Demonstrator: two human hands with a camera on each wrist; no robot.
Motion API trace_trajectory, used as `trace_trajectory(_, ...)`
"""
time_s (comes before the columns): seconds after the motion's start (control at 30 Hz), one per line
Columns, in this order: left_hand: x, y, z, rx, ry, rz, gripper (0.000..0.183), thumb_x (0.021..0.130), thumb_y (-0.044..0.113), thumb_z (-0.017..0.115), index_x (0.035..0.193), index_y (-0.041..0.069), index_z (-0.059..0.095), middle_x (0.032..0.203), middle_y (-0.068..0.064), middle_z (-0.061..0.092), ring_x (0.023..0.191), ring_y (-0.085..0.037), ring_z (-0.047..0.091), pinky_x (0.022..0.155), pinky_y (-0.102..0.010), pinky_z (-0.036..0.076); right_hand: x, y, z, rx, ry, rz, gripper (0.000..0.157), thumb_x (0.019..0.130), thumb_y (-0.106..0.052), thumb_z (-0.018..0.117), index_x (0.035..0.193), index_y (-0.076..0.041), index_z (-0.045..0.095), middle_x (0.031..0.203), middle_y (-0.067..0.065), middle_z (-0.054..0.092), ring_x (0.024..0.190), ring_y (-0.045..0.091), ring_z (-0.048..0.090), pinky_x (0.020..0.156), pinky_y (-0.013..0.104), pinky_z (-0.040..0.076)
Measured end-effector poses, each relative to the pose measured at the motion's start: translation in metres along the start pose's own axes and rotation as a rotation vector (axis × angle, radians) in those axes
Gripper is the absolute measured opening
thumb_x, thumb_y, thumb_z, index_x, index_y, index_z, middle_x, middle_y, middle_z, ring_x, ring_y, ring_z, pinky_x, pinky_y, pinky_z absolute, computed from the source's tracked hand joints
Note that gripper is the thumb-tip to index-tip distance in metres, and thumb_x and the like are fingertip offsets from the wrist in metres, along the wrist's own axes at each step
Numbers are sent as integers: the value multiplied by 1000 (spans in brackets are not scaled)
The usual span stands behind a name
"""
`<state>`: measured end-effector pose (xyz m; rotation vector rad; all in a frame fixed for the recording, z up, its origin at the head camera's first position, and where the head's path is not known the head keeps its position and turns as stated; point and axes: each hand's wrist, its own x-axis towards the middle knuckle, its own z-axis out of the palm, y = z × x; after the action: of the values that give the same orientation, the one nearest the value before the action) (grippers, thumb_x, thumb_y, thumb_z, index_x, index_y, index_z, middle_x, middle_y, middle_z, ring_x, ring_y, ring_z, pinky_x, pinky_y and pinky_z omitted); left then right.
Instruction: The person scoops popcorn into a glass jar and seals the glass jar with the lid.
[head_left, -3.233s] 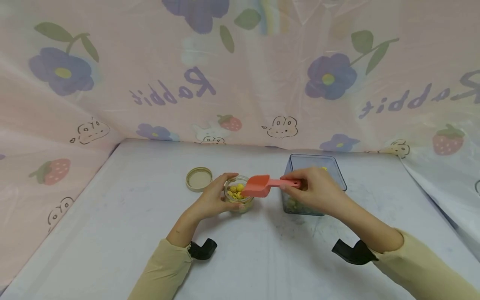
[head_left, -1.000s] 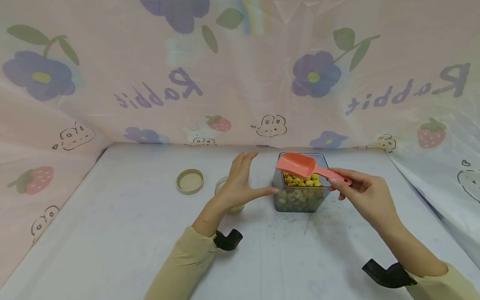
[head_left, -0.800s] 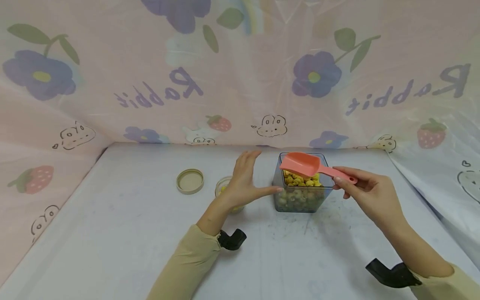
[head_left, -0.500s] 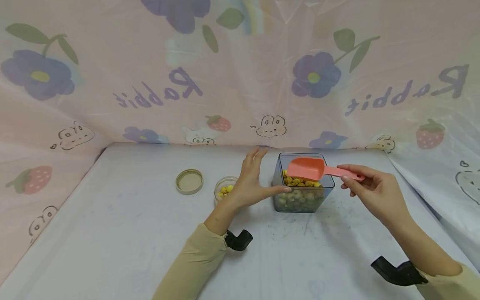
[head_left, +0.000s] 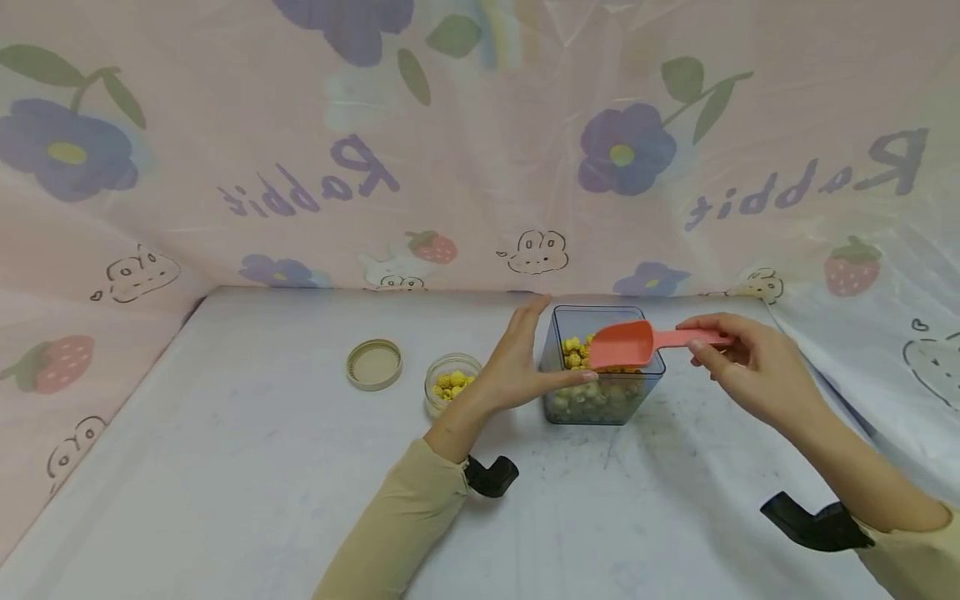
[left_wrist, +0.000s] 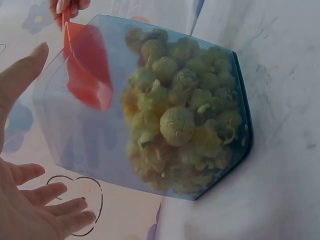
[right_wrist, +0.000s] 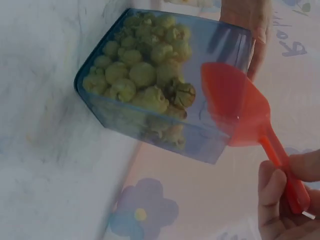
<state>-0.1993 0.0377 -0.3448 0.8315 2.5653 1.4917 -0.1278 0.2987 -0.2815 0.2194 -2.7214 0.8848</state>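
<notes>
My right hand (head_left: 757, 371) pinches the handle of a coral-red scoop (head_left: 622, 344) between thumb and fingers. The scoop's bowl dips inside the mouth of a clear bluish square container (head_left: 639, 393), above yellow popcorn (right_wrist: 142, 74) that fills its lower part. No popcorn shows in the bowl. On the container's left, my left hand (head_left: 517, 362) is spread, thumb reaching along the front rim and fingers straight toward the back. In the left wrist view its fingers (left_wrist: 50, 192) stand apart from the wall; whether the thumb touches the rim I cannot tell.
A small round glass jar (head_left: 432, 402) with some popcorn in it stands left of the container, partly behind my left wrist. Farther left lies its beige round lid (head_left: 374, 365). A pink patterned curtain (head_left: 480, 167) closes off the back of the white table (head_left: 262, 467).
My left hand has let go of the jar and moved right to the container. The scoop in my right hand has gone from over the jar to the container and lowered into its mouth.
</notes>
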Motion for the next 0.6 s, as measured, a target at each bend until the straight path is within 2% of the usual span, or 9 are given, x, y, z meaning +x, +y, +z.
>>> trace_trajectory(0.1, 2, 0, 1, -13, -14, -16, 109, 73, 42, 82, 154, 20, 13, 158, -4, 18, 144, -21, 24, 114, -47, 29, 4, -3, -4, -68, -24, -27, 22, 92, -11, 62, 112, -3, 66, 78, 4, 67, 55, 2, 52, 46, 24, 36)
trace_trajectory(0.17, 4, 0, 2, -15, -20, -21, 110, 72, 42, 82, 155, 21, 12, 158, -3, 18, 144, -21, 24, 114, -47, 29, 6, -4, -6, -98, -40, -50, 22, 91, -10, 62, 111, -2, 66, 79, 6, 67, 56, 1, 50, 46, 24, 34)
trace_trajectory(0.37, 6, -2, 3, -30, -37, -21, 114, 71, 40, 84, 155, 23, 9, 159, -2, 17, 145, -20, 22, 114, -47, 28, 12, -6, -10, -175, -84, -133, 17, 90, -8, 63, 106, -4, 68, 78, 2, 64, 58, 1, 48, 47, 23, 37)
trace_trajectory(0.6, 7, -3, 5, -75, -58, -39, 114, 72, 37, 84, 155, 24, 7, 160, -1, 16, 145, -21, 23, 115, -47, 28, 20, -6, -13, -217, -149, -179, 12, 89, -7, 65, 100, -4, 68, 70, -2, 55, 55, 4, 43, 48, 22, 36)
